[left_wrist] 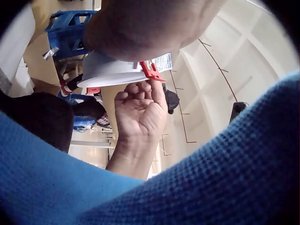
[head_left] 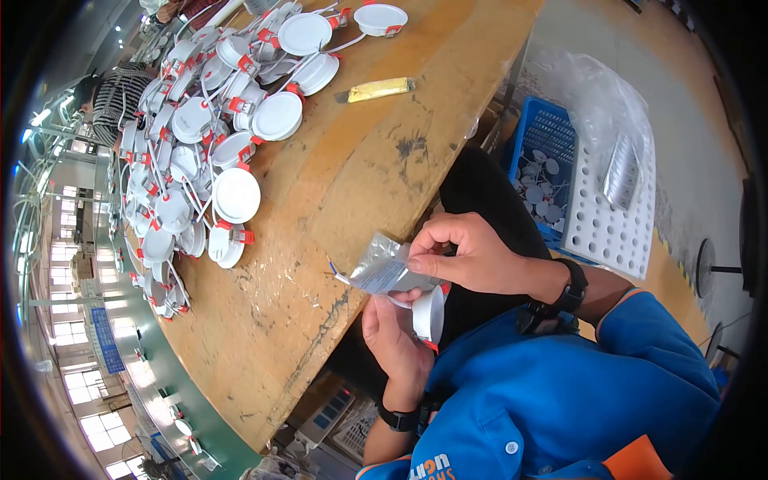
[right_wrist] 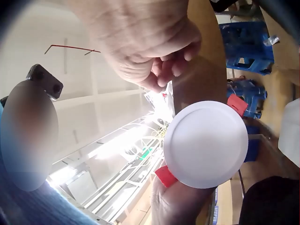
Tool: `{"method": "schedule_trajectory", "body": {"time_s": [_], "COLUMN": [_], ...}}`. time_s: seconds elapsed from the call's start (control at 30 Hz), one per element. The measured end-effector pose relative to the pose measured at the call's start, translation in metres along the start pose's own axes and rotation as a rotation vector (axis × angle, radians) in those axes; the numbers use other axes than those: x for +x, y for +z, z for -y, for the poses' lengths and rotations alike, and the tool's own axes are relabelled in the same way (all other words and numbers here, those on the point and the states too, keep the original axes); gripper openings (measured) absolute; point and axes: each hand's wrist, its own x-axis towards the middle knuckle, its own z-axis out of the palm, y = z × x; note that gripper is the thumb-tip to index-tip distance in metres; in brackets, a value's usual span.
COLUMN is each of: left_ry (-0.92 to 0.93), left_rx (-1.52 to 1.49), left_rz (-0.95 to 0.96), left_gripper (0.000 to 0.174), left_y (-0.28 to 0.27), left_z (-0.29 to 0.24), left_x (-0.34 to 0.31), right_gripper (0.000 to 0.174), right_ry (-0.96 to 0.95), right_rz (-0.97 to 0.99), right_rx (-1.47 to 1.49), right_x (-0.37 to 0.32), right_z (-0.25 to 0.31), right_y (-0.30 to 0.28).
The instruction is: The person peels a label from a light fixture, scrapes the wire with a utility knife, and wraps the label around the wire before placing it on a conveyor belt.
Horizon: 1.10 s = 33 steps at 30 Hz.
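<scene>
The bench [head_left: 344, 176] is partly covered by a heap of white lamps [head_left: 192, 152]. Near its edge, a single round lamp [head_left: 429, 314] with red clips is gripped by the left hand [head_left: 396, 340]. A small printed clear bag [head_left: 380, 268] is pinched by the right hand [head_left: 480, 256], just beside that lamp.

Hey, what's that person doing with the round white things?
Someone in a blue shirt is handling a round white thing with red clips. It's by their left hand, which seems to be holding it. Their right hand pinches a little see-through bag with writing on it. Lots more are piled on the table.
</scene>
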Motion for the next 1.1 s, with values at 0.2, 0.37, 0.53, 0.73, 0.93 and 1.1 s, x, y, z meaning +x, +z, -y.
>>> {"method": "schedule_trajectory", "body": {"time_s": [0.2, 0.37, 0.53, 0.73, 0.93, 1.1], "left_ry": [-0.014, 0.018, 0.001, 0.016, 0.014, 0.006], "left_rx": [-0.033, -0.026, -0.017, -0.017, -0.012, -0.038], "left_rz": [-0.009, -0.011, -0.004, -0.007, -0.006, -0.010], "left_gripper": [0.026, 0.026, 0.026, 0.025, 0.023, 0.022], "left_y": [0.002, 0.000, -0.002, 0.000, 0.000, 0.000], "left_z": [0.001, 0.004, 0.004, 0.005, 0.006, 0.006], "left_x": [0.000, 0.002, 0.003, 0.002, 0.001, 0.001], "right_gripper": [0.011, 0.011, 0.012, 0.012, 0.012, 0.012], "right_ry": [-0.037, -0.055, -0.068, -0.016, -0.068, -0.064], "right_rz": [-0.033, -0.055, -0.064, -0.061, -0.058, -0.068], "right_rx": [-0.046, -0.046, -0.052, -0.024, -0.045, -0.041], "right_x": [0.002, 0.003, 0.004, 0.003, 0.001, -0.001], "right_z": [-0.001, -0.005, -0.008, -0.007, -0.010, -0.010], "right_y": [-0.001, -0.001, 0.000, 0.000, -0.001, -0.001]}}
